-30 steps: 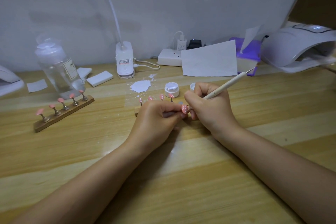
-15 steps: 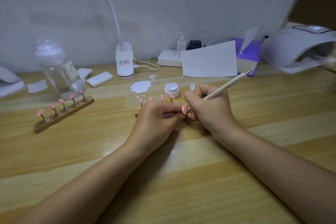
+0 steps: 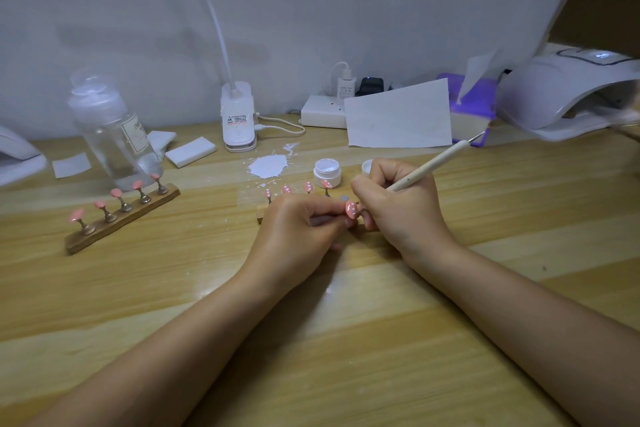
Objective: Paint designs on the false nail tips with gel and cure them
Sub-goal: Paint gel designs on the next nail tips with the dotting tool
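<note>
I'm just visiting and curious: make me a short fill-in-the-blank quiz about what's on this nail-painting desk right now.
1. The nail tip held in the left hand is pink with small ____ dots.
2. The wooden stand on the left carries ____ pink tips.
3. The right hand grips a thin dotting ____.
4. The small open jar beyond the hands holds ____ gel.

Missing words: white; five; tool; white

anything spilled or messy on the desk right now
Yes. A white splotch lies straight on the wooden desk just behind the open white gel pot, with small splatters flung around it toward the lamp base. It looks like spilled or dabbed-out white gel.
</note>
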### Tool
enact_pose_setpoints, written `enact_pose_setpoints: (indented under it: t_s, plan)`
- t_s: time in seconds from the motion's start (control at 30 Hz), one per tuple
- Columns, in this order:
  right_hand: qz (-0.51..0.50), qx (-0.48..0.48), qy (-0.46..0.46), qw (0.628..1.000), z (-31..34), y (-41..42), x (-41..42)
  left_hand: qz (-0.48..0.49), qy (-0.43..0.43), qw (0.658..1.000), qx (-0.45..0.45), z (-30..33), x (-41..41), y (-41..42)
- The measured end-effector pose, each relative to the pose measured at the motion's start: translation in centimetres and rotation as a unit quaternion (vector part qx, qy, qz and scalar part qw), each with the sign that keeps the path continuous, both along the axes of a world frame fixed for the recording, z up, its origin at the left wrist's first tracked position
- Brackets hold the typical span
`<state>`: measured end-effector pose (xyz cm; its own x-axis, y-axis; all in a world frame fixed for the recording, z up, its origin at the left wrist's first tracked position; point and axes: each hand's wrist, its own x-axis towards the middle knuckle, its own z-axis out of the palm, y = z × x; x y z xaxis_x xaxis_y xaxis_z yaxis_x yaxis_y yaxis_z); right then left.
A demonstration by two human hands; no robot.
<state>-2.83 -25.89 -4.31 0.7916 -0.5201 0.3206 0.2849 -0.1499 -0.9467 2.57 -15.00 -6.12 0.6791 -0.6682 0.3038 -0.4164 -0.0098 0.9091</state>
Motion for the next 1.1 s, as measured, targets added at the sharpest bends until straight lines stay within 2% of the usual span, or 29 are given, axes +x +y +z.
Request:
enact_pose_setpoints:
  t_s: [1.1]
  plan:
    - [-0.001,-0.005,-0.002,1.000,-0.01,-0.01,-0.06,-0.002,0.004,1.000,-0.003,0.08,-0.04,0.06]
